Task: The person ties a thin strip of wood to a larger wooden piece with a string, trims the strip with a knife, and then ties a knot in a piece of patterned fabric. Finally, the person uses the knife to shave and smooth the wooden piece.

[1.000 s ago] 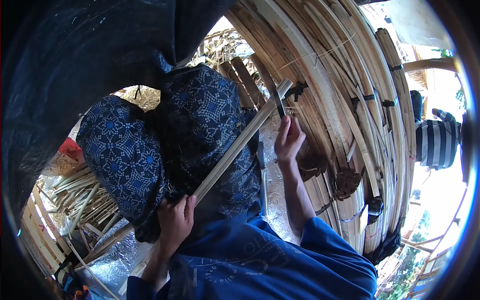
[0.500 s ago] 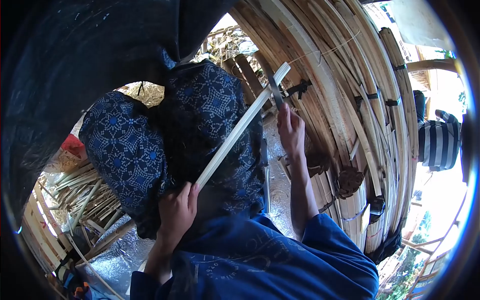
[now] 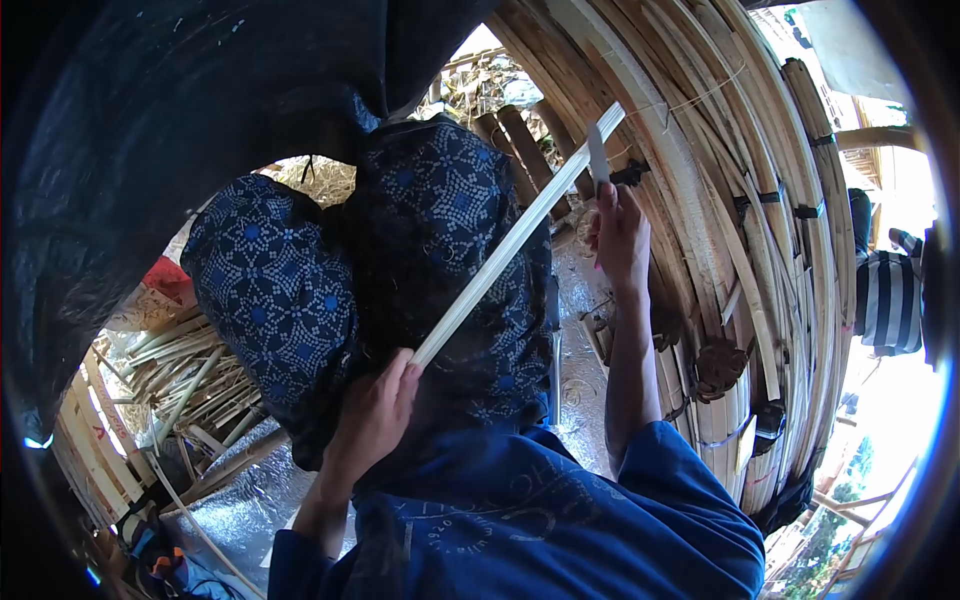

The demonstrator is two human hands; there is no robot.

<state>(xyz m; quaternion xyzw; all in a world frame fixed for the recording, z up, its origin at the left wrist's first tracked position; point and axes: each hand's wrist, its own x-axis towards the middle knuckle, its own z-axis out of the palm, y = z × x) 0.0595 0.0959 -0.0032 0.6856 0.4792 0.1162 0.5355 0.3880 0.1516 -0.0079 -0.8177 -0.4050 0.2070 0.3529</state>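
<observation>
A long pale bamboo strip (image 3: 512,243) slants across my lap, over the dark blue patterned cloth (image 3: 455,200) on my legs. Its lower end is gripped by my left hand (image 3: 378,412), thumb and fingers pressed together around it. My right hand (image 3: 624,238) is closed on the handle of a knife (image 3: 598,155). The knife's blade points up and overlaps the strip near its far end. Most of the handle is hidden in my fingers.
Bundled long wooden slats (image 3: 700,190) curve along the right side, tied with black bands. Cut sticks (image 3: 190,375) are piled at the left. A dark sheet (image 3: 180,110) hangs at upper left. Beyond the slats, a person in a striped shirt (image 3: 888,300) is partly visible.
The knife has turned from leaning left across the strip to nearly upright, its blade face now brighter. Both hands and the strip appear slightly farther right as the whole view shifts.
</observation>
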